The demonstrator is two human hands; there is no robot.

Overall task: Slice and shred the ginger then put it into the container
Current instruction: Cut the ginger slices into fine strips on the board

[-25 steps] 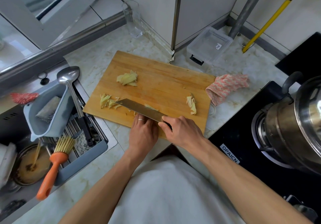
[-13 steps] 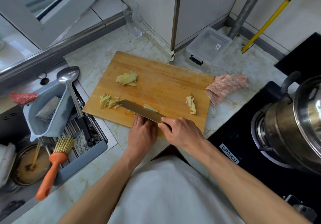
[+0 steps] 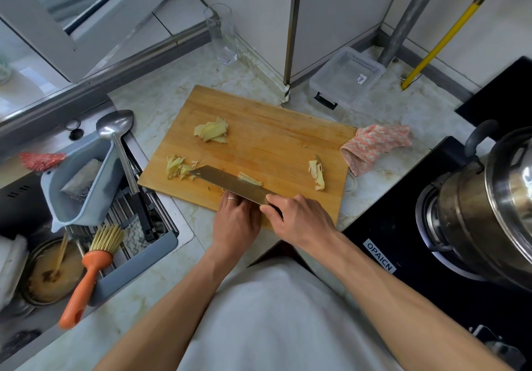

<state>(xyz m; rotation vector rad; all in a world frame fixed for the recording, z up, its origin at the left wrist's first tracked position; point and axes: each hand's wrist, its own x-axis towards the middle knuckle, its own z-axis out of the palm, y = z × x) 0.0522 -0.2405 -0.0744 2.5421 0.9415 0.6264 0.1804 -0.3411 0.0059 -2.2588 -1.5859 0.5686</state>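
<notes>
A wooden cutting board (image 3: 267, 140) lies on the counter. On it are a pile of ginger slices (image 3: 212, 130), shredded ginger (image 3: 177, 166) at the left, a small bunch of ginger (image 3: 249, 179) just beyond the blade, and ginger scraps (image 3: 316, 175) at the right. My right hand (image 3: 299, 218) grips the handle of a cleaver (image 3: 230, 182) whose blade lies across the board's near part. My left hand (image 3: 234, 218) rests at the board's near edge behind the blade, its fingertips hidden by it. A clear plastic container (image 3: 347, 78) stands beyond the board.
A pink cloth (image 3: 374, 146) lies right of the board. A stove with a steel pot (image 3: 489, 206) is at the right. The sink at left holds a grey basket (image 3: 83, 180), a ladle (image 3: 115, 128) and an orange brush (image 3: 86, 278). A glass (image 3: 221, 35) stands by the wall.
The cleaver blade has shifted slightly, and a little more cut ginger shows beyond it. Both hands stay in place.
</notes>
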